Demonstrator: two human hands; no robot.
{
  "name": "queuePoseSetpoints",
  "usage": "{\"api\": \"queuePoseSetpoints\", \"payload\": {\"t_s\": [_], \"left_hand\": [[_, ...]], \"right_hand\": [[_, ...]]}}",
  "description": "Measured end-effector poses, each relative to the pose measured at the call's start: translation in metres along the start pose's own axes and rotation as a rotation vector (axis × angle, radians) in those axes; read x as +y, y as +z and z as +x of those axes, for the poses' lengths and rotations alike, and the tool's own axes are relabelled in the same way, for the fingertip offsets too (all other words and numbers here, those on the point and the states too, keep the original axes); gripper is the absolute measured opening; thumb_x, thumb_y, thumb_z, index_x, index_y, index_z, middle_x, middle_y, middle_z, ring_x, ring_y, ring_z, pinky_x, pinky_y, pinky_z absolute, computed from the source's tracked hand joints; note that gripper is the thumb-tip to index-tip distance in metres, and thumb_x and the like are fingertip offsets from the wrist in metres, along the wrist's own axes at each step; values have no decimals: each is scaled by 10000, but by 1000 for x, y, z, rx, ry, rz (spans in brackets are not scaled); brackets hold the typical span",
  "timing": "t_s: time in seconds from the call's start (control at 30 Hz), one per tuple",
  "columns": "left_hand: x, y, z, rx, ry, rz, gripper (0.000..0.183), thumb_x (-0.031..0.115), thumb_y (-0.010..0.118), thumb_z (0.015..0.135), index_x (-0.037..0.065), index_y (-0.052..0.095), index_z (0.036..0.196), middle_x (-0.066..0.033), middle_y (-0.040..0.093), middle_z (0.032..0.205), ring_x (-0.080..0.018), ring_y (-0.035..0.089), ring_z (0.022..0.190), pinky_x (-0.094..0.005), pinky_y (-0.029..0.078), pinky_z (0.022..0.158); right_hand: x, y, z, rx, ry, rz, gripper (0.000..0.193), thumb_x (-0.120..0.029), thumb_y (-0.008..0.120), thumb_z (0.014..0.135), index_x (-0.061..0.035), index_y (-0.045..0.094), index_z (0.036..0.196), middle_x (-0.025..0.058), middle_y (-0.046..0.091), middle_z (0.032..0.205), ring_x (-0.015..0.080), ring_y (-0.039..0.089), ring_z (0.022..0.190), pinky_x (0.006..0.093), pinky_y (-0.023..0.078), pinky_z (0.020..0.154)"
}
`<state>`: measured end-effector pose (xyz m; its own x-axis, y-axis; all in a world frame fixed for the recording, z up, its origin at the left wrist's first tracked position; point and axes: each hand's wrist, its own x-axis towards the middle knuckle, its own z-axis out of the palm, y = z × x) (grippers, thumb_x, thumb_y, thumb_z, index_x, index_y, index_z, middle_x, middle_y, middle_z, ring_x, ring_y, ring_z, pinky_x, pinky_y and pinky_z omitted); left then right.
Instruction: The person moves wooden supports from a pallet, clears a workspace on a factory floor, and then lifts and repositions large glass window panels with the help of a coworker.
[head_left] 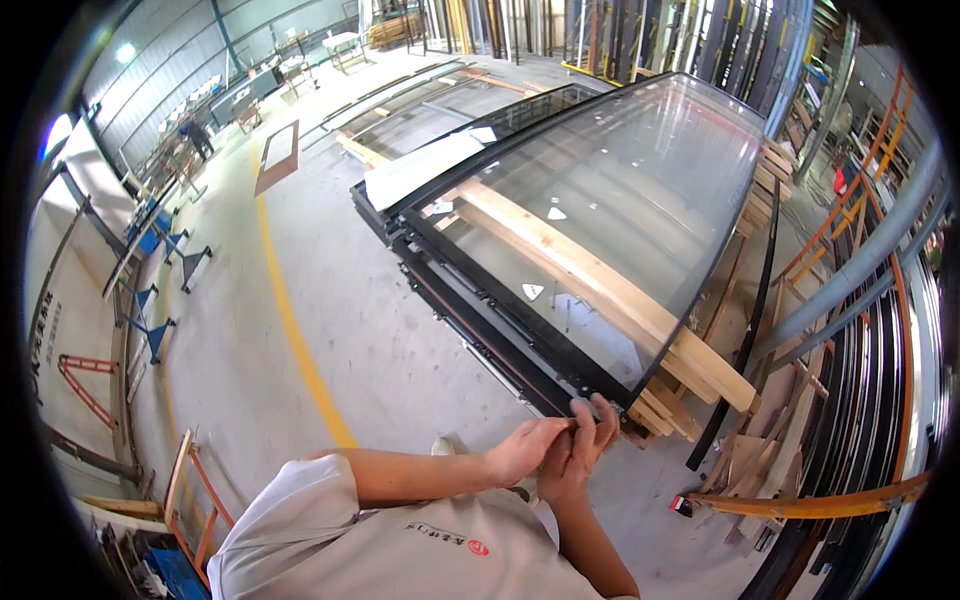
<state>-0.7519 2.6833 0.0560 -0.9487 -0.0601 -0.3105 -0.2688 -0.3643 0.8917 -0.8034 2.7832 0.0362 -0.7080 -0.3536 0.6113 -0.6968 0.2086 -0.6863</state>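
Note:
My left hand (524,452) and my right hand (577,455) meet at the near corner of a black-framed glass panel (600,180). The left hand's fingers are closed and point toward the right hand. The right hand's fingers are bent upward beside the panel's corner. Between the hands a small dark sliver shows, too small and too covered to name. The panel lies flat, with dark hardware strips along its near left edge (480,340). Under the glass runs a light wooden beam (570,255), its end sticking out past the frame.
White sheets (420,172) lie on the frame's far left corner. Stacked timber (665,410) supports the panel. To the right stands a rack of long dark profiles (880,400) with an orange bar (820,503). A yellow line (290,320) crosses the floor; a person (197,138) stands far left.

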Motion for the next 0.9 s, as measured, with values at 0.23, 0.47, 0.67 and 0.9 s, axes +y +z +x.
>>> {"api": "queuePoseSetpoints", "payload": {"t_s": [0.23, 0.47, 0.67, 0.9], "left_hand": [[26, -46, -31, 86, 299, 120, 376, 205, 351, 929, -34, 627, 1018, -115, 651, 972, -184, 573, 934, -303, 433, 874], [66, -157, -60, 296, 295, -209, 371, 230, 470, 895, -3, 577, 626, -48, 571, 608, -129, 496, 581, -275, 425, 571], [81, -274, -121, 474, 220, -361, 439, 216, 499, 917, 22, 496, 523, -52, 492, 516, -118, 434, 462, -287, 377, 468], [72, -377, -162, 625, 417, -606, 425, 167, 544, 898, 46, 456, 500, -42, 484, 534, -130, 461, 503, -286, 352, 455]], "right_hand": [[-38, 67, 17, 261, 151, 62, 590, -390, 266, 976, 96, 421, 1273, 242, 433, 1278, 349, 416, 1175, 430, 335, 989], [-100, 176, 47, 82, -175, 209, 674, -500, 262, 954, 89, 416, 1245, 236, 459, 1201, 340, 446, 1098, 430, 345, 956], [-137, 286, 29, -315, 34, 687, 658, -522, 307, 933, 57, 443, 1214, 185, 493, 1154, 258, 489, 1038, 364, 387, 899], [-185, 399, 24, -776, 613, 1211, 702, -618, 299, 931, 10, 464, 1199, 89, 553, 1038, 112, 530, 925, 240, 431, 800]]}}
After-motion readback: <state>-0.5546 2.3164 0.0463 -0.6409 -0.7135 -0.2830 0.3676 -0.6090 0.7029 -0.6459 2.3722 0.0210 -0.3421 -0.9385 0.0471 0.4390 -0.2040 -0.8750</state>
